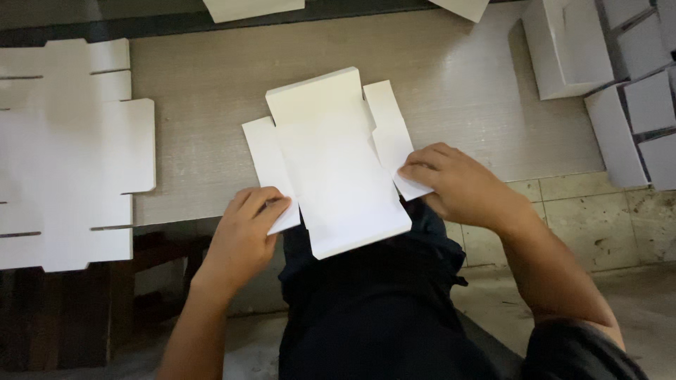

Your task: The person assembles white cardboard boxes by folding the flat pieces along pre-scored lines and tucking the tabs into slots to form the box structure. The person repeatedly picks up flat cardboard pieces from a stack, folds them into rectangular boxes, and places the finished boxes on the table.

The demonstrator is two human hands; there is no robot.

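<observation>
I see the left hand (243,236) pinching the left flap and the right hand (458,184) pinching the right flap of the white box blank (331,165), which overhangs the table (197,141) edge. Risk: uneven pull skews the fold. 1 stack of flat blanks (67,155) left of it, finished white boxes (605,77) far right; no labels visible.

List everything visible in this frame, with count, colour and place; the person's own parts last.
Flat box blank: one, white, centre, over the table's near edge.
Stack of flat blanks: one stack, white, left side of the table.
Folded boxes: several, white, far right.
Card pieces: two, white, cut off at the top edge.
Table: one, pale wood grain.
Floor: beige tiles, lower right.
Left hand: on the blank's left side flap.
Right hand: on its right side flap.
</observation>
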